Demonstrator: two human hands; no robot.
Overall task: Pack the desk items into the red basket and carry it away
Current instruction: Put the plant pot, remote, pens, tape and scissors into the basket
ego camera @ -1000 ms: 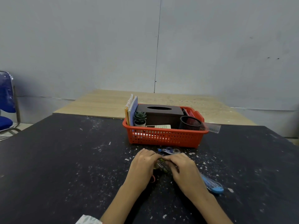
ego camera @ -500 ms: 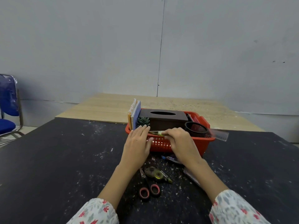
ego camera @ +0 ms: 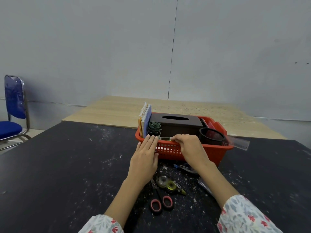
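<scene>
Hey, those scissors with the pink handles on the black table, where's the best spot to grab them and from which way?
Probably by the pink handle loops, coming from above on the near side. The scissors lie flat and closed, loops toward the person, blades pointing toward the red basket. The correction tape dispenser sits close on the blades' right, so the loops are the freer end.
</scene>
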